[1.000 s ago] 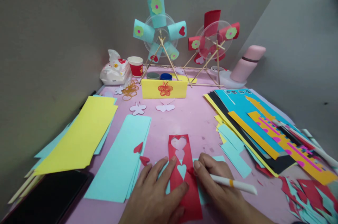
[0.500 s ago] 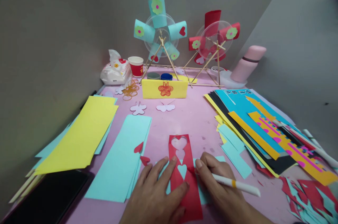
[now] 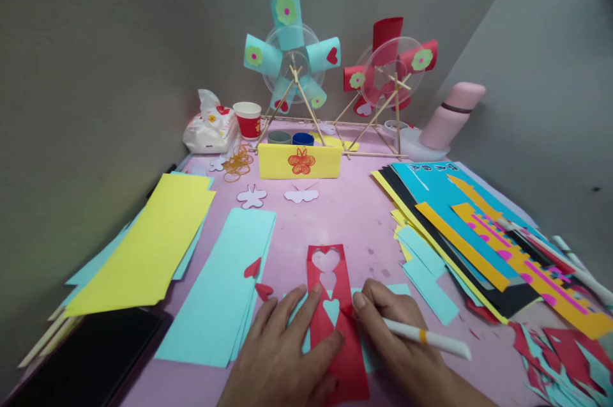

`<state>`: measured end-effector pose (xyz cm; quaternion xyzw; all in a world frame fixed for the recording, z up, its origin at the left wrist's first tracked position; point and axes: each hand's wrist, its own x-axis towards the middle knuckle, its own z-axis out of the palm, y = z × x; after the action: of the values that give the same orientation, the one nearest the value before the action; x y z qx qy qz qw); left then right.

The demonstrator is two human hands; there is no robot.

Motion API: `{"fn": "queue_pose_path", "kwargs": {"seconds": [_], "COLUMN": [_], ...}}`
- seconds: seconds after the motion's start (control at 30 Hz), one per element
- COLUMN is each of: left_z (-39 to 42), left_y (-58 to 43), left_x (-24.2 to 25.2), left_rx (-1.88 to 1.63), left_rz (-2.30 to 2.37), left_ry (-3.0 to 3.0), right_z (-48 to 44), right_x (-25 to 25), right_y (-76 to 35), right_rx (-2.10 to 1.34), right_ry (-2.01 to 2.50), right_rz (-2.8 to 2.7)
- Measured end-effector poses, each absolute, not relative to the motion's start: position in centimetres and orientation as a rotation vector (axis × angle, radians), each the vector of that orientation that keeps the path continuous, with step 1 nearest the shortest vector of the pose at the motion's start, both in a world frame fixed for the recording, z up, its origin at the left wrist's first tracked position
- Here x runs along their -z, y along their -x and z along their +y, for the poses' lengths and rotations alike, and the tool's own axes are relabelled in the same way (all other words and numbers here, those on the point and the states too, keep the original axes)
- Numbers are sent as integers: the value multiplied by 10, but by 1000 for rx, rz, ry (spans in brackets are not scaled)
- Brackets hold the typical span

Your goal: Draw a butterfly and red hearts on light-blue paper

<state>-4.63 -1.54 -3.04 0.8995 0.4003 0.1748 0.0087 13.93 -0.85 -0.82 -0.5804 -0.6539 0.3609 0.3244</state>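
A red paper strip [image 3: 341, 356] with heart-shaped holes lies on the pink table [image 3: 349, 215] in front of me. My left hand [image 3: 282, 356] lies flat on it, fingers spread, pressing its left side and lower part. My right hand [image 3: 397, 337] pinches a white pen-like craft knife [image 3: 426, 338] with an orange band, its tip at the strip's right edge beside the lowest heart hole. A light blue sheet shows under the strip. Two red cut-out hearts [image 3: 257, 279] rest on the light blue paper stack [image 3: 220, 292] to the left.
Yellow sheets [image 3: 143, 247] lie at the left, a dark pad [image 3: 90, 356] at the bottom left. Coloured paper stacks [image 3: 469, 234] and scraps fill the right. Two paper windmills [image 3: 292, 62] on sticks, a folded yellow card [image 3: 299, 161], a red cup [image 3: 248, 119], tissues and a pink bottle [image 3: 450, 116] stand behind.
Almost nothing differs. My right hand and the knife shifted very slightly along the strip's right edge; the left hand stays pressed on the strip.
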Motion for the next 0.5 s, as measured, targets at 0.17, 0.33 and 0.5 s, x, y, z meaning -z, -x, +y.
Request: {"fn": "queue_pose_path", "kwargs": {"seconds": [0.17, 0.33, 0.5], "left_z": [-16, -15, -15], "left_y": [46, 47, 47], "left_x": [34, 28, 26], "left_rx": [-568, -489, -450], "left_rz": [1282, 1256, 1248], "left_ry": [-2808, -2817, -2842], "right_z": [-9, -10, -11], "right_x": [11, 11, 9], "right_y": [-140, -139, -138], "right_rx": [-952, -994, -1034], "right_ry": [1521, 1498, 1468], "right_rz": [-1722, -1708, -1688]}}
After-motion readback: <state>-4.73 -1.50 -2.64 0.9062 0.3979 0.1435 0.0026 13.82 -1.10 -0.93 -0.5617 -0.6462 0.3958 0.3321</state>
